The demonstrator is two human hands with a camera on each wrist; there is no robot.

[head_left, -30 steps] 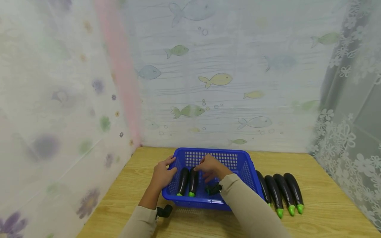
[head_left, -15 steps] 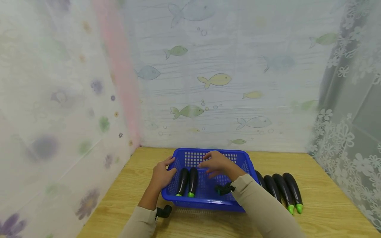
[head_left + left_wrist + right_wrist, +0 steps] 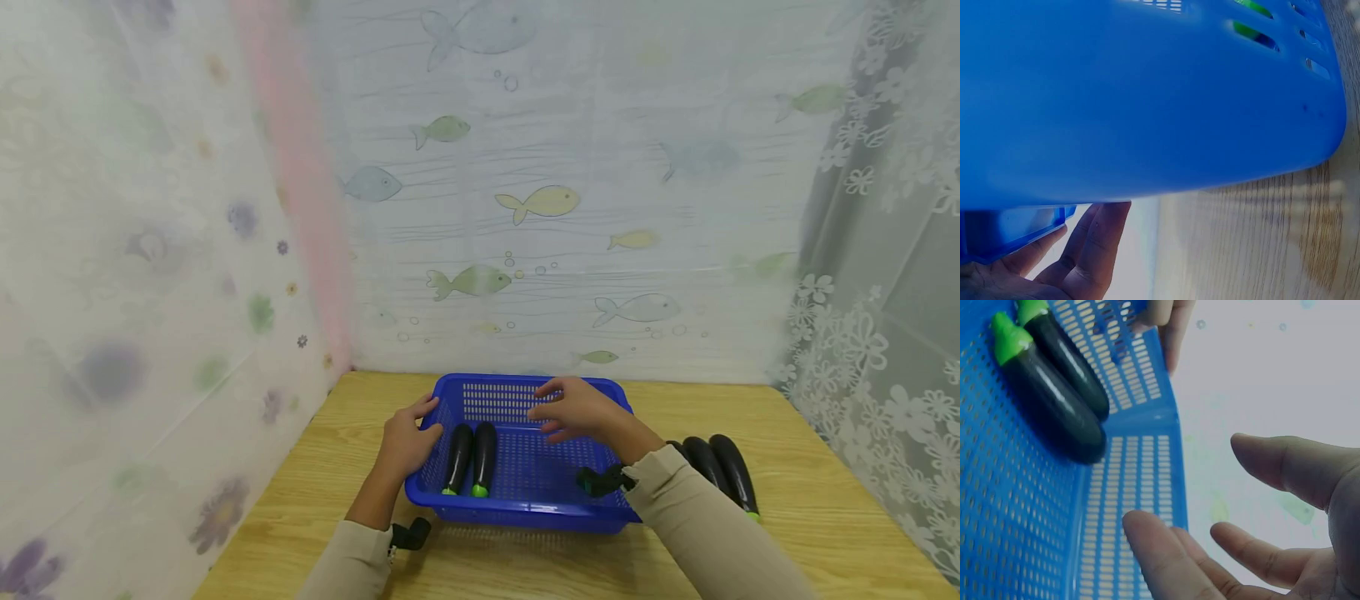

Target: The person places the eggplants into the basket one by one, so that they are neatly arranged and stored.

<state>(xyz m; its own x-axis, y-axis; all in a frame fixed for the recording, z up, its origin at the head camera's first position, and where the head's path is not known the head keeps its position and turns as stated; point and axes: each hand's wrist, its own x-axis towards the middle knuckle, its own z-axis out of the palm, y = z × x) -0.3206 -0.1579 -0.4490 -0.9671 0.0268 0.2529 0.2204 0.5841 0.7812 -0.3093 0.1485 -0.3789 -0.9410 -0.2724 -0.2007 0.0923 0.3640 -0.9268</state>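
A blue plastic basket (image 3: pixel 517 505) with slotted walls stands on the table. Two dark eggplants, one on the left (image 3: pixel 459 460) and one beside it (image 3: pixel 485 460), lie side by side at its left end, green stems toward the person. My left hand (image 3: pixel 407 442) grips the basket's left rim, thumb on the inner side and fingers outside. Over the basket's right half hovers my right hand (image 3: pixel 583 412), its fingers spread and nothing in them. The right wrist view shows the same eggplants (image 3: pixel 1054 403) apart from the right hand's fingers (image 3: pixel 1166 562).
To the right of the basket, more eggplants (image 3: pixel 733 471) lie on the wooden table (image 3: pixel 817 517), partly hidden by the right sleeve (image 3: pixel 705 517). A fish-patterned curtain (image 3: pixel 555 250) hangs behind the table, and a flowered one (image 3: pixel 150 333) on the left.
My right hand has let go of the second eggplant in the basket and moved right, its sleeve now covering more of the eggplants outside. The left hand stays on the rim.
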